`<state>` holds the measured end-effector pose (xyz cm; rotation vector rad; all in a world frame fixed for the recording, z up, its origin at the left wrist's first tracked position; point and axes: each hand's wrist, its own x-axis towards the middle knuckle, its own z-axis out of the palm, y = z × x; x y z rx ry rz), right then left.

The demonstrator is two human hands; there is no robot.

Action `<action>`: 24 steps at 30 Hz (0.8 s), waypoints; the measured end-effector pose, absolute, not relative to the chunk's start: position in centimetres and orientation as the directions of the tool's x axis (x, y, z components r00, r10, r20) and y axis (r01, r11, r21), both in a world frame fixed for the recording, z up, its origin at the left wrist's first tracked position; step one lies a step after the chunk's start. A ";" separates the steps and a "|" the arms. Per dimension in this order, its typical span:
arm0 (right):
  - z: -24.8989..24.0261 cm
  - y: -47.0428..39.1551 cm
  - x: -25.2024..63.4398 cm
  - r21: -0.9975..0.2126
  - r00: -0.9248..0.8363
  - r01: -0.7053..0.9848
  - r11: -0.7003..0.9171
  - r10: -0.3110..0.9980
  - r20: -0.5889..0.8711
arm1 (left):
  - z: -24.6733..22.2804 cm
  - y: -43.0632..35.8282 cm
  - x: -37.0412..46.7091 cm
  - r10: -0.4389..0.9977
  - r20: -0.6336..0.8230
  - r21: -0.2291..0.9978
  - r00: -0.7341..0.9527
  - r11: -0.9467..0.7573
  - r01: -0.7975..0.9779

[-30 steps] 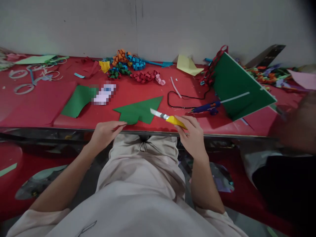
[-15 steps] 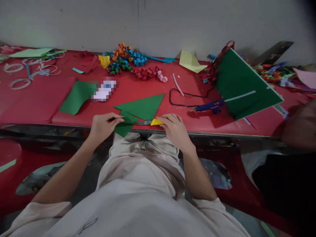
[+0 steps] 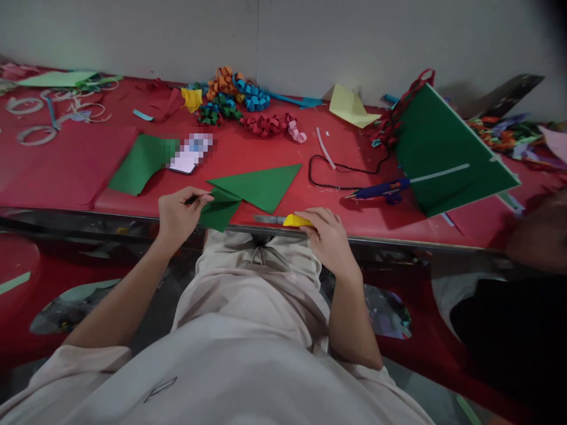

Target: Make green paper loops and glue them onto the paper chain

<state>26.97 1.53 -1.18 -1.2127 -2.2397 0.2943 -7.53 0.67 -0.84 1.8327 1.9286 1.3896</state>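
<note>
My left hand [image 3: 182, 217] pinches the left corner of a folded green paper piece [image 3: 221, 211] at the table's front edge. In my right hand [image 3: 330, 236] is a yellow utility knife [image 3: 297, 221], its grey blade end pointing left, apart from the paper. A larger green paper triangle [image 3: 266, 188] lies flat just behind the folded piece, close against it or touching it. The fingers of my right hand wrap the knife's handle and hide its rear part.
A phone [image 3: 191, 154] rests beside a green sheet [image 3: 139, 168] and red sheets [image 3: 66, 165] on the left. A blue glue gun [image 3: 381, 190] with a black cord lies right, near a leaning green board [image 3: 447, 153]. Curled paper garlands [image 3: 239, 97] line the back. A person's arm [image 3: 540, 230] shows at right.
The knife in my right hand has moved right, away from the green paper. My left hand has shifted slightly left with the folded piece, and the whole view has shifted a little.
</note>
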 end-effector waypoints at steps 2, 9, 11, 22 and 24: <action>-1.0 1.5 26.4 -0.415 -0.459 0.691 0.591 0.803 0.380 | -0.5 0.6 -7.1 0.848 0.484 0.665 -0.214 -0.198 0.720; 0.1 2.2 23.3 -0.369 -0.546 0.658 0.656 0.754 0.366 | -0.1 -1.7 -5.5 0.732 0.677 0.544 -0.079 -0.426 0.723; 0.4 2.2 23.0 -0.376 -0.541 0.649 0.661 0.749 0.383 | -0.2 -2.8 -5.8 0.637 0.770 0.466 -0.045 -0.512 0.722; -0.6 3.5 25.6 -0.269 -0.450 0.780 0.566 0.804 0.389 | 0.1 1.0 -5.3 0.724 0.584 0.337 0.367 -0.627 0.702; -1.1 3.6 26.0 -0.256 -0.448 0.796 0.548 0.819 0.360 | 0.1 1.6 -4.3 0.778 0.488 0.330 0.395 -0.583 0.742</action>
